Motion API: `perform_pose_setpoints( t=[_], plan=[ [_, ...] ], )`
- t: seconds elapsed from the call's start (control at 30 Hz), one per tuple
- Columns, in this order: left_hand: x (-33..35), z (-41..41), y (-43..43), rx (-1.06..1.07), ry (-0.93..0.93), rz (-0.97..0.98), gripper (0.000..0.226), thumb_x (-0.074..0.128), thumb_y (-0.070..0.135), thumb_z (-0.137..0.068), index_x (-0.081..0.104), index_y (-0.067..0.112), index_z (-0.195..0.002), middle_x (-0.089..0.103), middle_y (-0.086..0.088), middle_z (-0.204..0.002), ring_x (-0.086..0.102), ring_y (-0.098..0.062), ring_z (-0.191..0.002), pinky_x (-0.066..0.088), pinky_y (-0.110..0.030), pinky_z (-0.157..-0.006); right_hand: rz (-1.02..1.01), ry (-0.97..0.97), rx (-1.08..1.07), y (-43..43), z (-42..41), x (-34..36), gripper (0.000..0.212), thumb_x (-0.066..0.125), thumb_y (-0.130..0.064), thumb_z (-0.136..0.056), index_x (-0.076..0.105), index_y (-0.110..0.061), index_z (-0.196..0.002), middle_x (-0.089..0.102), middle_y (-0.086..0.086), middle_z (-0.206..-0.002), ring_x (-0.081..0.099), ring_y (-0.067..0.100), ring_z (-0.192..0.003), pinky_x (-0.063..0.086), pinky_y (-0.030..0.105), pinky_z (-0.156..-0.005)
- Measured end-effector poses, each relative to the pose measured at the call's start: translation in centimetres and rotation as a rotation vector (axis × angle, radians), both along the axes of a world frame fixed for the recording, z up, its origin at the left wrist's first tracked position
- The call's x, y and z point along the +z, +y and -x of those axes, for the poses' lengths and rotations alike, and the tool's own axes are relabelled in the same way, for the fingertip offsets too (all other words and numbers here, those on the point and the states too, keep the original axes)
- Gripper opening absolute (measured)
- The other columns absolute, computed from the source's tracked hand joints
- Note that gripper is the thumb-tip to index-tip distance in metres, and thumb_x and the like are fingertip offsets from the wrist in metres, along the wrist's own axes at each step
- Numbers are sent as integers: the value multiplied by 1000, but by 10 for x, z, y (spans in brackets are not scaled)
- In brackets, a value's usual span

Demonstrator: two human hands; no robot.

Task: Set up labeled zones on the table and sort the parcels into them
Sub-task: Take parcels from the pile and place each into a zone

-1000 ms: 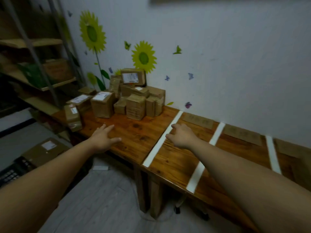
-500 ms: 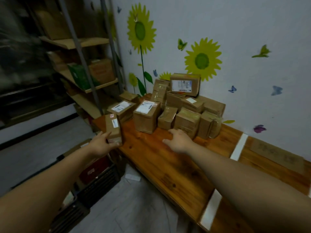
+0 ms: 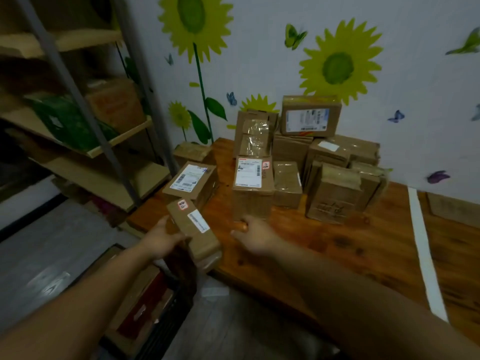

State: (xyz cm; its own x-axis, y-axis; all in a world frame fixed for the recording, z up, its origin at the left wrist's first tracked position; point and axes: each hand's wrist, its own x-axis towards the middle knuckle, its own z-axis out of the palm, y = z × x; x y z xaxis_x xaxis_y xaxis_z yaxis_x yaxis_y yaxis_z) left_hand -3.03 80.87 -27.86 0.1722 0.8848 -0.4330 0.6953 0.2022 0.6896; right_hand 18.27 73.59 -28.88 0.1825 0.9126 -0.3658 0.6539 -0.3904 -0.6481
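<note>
Left hand [image 3: 158,239], its grip wrapped round a small labelled parcel [image 3: 193,229] at the left edge of the counter [image 3: 324,245], long axis slanting away-left. Right hand [image 3: 255,239], grip loose and empty, sits at the foot of the tall box [image 3: 253,196] just beside.

Parcel labels [image 3: 248,172] are too blurred to read.

Left hand [image 3: 158,239] grips a parcel [image 3: 197,229]; right hand [image 3: 255,239] outstretched (fingers relaxed).
</note>
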Motion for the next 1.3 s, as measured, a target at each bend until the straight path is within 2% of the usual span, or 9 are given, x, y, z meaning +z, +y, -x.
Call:
perform_pose_setpoints(
  t=[0.17,0.33,0.5,0.7,0.83,0.97,1.1,1.23,1.3],
  plan=[
    [-18,9,34,118,-124,155,75,63,27,-88,17,17,-147,41,-13,-143,46,-36,-124,47,-49,-94,96,99,-44,33,51,-24,52,50,-44,-96,42,-12,-137,56,10,-129,57,25,-113,47,35,-93],
    [-42,-6,35,132,-301,356,39,53,20,-94,36,22,-130,51,-12,-134,54,-33,-104,49,-52,-83,112,169,-89,47,74,-46,41,40,-36,-102,52,-7,-130,59,14,-128,59,29,-112,48,35,-93],
    [-41,-12,34,201,-439,332,62,58,9,-90,24,26,-138,52,-9,-129,55,-31,-106,54,-45,-66,-4,207,-117,37,66,-41,36,44,-32,-101,51,-11,-130,59,10,-128,58,18,-101,45,21,-73],
    [-16,-27,10,234,-510,277,71,61,4,-87,22,29,-141,54,-5,-126,57,-25,-103,53,-41,-65,-50,228,-71,14,39,-4,43,50,-26,-98,41,-22,-140,56,3,-124,57,14,-95,49,23,-66],
    [5,-38,-8,195,-543,255,60,61,17,-89,27,27,-138,54,-7,-128,56,-27,-110,52,-42,-76,-131,117,-68,-5,20,15,44,54,-24,-96,43,-22,-138,54,3,-131,56,19,-110,50,33,-87],
    [24,-39,-10,271,-670,224,43,52,48,-90,44,30,-128,60,-3,-117,57,-26,-107,53,-45,-80,-227,-121,-9,-37,-4,27,52,58,-24,-92,40,-25,-141,41,1,-145,36,21,-134,31,36,-112],
    [38,-42,-15,197,-626,218,26,52,50,-89,58,32,-106,67,-3,-109,61,-23,-102,51,-48,-88,-304,-266,-6,-72,-12,44,52,61,-15,-90,43,-26,-137,36,-1,-146,26,18,-138,21,34,-116],
    [54,-52,-28,62,-696,233,29,55,32,-92,52,28,-121,64,-6,-116,61,-26,-105,51,-50,-89,-411,-132,-338,-101,-9,59,69,69,-31,-85,33,-27,-143,19,-3,-151,22,20,-139,28,41,-115],
    [63,-61,-36,-9,-767,245,40,54,24,-93,44,29,-131,59,-5,-115,60,-26,-103,54,-48,-82,-509,92,-549,-118,-12,70,77,68,-26,-86,23,-26,-148,32,-3,-142,35,15,-129,41,33,-104]
  ],
)
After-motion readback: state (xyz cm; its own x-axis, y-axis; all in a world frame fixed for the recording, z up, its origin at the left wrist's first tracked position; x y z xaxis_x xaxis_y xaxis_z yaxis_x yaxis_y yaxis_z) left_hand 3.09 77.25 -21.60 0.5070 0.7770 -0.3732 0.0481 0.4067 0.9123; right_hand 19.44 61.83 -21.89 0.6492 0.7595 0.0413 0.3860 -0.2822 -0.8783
